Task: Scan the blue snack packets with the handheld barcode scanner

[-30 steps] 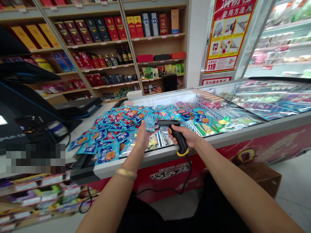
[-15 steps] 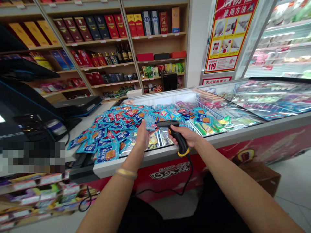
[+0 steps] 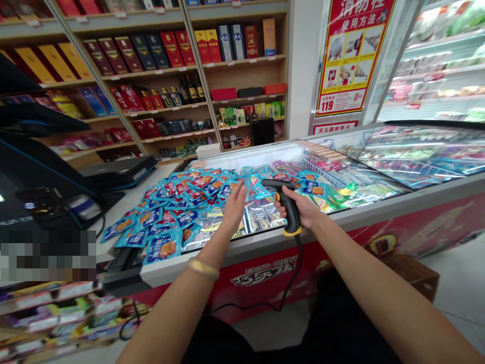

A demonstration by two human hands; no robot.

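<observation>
My right hand (image 3: 297, 205) is wrapped round the grip of a black and yellow handheld barcode scanner (image 3: 291, 215), its head pointing left toward my other hand. My left hand (image 3: 235, 206), with a gold-coloured bangle on the wrist, holds a light-blue snack packet (image 3: 247, 191) by its edge; the hand hides most of the packet. Left of it, a large heap of blue snack packets (image 3: 189, 189) with red or dark-blue labels covers the glass top of a chest freezer (image 3: 227, 251). More such packets (image 3: 314, 188) lie to the right, beyond the scanner.
The scanner's black cable (image 3: 286, 290) hangs down the freezer front. At left stand a dark checkout machine (image 3: 34, 167) and a flat black device (image 3: 117, 169). Shelves with boxed goods (image 3: 151, 48) line the back. A cardboard box (image 3: 415, 275) sits on the floor at right.
My left hand has moved right with the packet, which is now turned more edge-on. The scanner in my right hand has shifted right and slightly up. The view has tilted a little.
</observation>
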